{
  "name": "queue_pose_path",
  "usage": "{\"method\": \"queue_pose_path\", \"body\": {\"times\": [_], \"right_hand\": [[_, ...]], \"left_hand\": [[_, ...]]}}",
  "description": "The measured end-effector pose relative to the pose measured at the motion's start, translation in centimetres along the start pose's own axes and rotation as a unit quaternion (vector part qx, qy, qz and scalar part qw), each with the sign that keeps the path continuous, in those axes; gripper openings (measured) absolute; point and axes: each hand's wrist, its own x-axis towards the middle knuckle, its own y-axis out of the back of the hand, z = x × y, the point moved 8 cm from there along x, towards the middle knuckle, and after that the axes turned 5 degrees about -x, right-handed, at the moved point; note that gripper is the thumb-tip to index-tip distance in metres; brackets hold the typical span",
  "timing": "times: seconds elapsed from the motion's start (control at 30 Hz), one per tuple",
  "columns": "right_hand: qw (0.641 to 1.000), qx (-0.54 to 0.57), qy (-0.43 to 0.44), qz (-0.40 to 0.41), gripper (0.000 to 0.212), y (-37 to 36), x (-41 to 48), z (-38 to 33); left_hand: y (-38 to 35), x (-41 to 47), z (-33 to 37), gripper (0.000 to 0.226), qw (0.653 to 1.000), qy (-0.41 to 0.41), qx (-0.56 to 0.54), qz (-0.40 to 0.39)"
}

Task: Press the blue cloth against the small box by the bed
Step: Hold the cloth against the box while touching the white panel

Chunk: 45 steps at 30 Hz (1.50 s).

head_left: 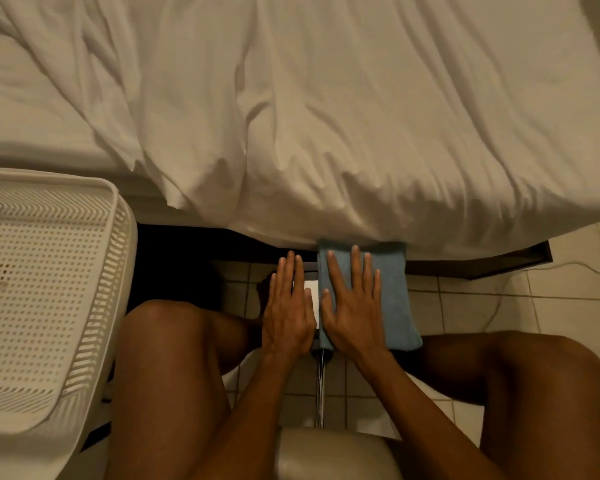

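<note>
A folded blue cloth [394, 292] lies on top of a small box [311, 289], just below the bed's edge. Only a white strip of the box shows between my hands. My right hand [354, 306] lies flat on the cloth's left half, fingers spread and pointing toward the bed. My left hand [288, 310] rests flat beside it on the box's bare part, fingers together, touching the cloth's left edge. The far end of the cloth tucks under the hanging sheet.
The bed with a rumpled white sheet [326, 116] fills the top. A white perforated basket [45, 289] stands at the left. My bare knees flank the box over a tiled floor [499, 303]. A cable [321, 386] runs from the box's near end; a cushioned seat [333, 455] sits below.
</note>
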Motion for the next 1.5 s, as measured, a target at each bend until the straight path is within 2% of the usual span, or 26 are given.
{"method": "queue_pose_path", "body": {"times": [0.23,0.43,0.63,0.8,0.87,1.03,1.1,1.2,1.33,1.5], "right_hand": [[1.000,-0.009,0.011,-0.005,0.065,-1.2,-5.6,-0.1],[1.000,0.005,-0.001,-0.003,0.068,-0.3,-1.0,-0.5],[0.999,0.002,0.023,-0.024,0.063,-1.0,-5.4,-0.8],[0.999,0.013,0.023,-0.023,0.062,-0.4,-0.2,-0.3],[1.000,0.016,0.008,-0.011,0.061,0.1,0.3,1.0],[0.993,0.022,-0.108,0.029,0.062,0.0,-4.1,5.2],[0.994,0.008,-0.109,0.024,0.064,-0.6,-4.7,4.9],[0.998,0.012,-0.065,0.005,0.064,-0.7,-3.3,4.0],[1.000,0.016,-0.014,-0.009,0.063,0.0,-2.2,3.7],[0.996,0.039,-0.083,0.012,0.065,-0.7,-4.4,4.3]], "left_hand": [[0.3,-0.1,0.0,0.058,1.000,0.014,-0.024,0.003],[0.0,0.1,-0.2,0.058,1.000,0.010,-0.009,0.005],[0.0,-0.1,-0.2,0.057,1.000,0.017,-0.025,0.002],[-0.2,0.2,-0.3,0.057,1.000,0.010,-0.018,0.001],[-0.1,0.2,-0.1,0.056,1.000,0.004,-0.009,0.003],[-0.2,0.1,-0.1,0.056,1.000,0.015,0.026,-0.005],[-0.4,0.1,-0.2,0.056,0.999,0.013,0.036,-0.011],[-0.6,0.0,0.2,0.059,0.997,-0.005,0.078,-0.018],[-1.4,0.2,2.0,0.062,0.991,-0.079,0.094,-0.058],[-1.9,0.2,2.5,0.060,0.994,-0.024,0.093,-0.044]]}}
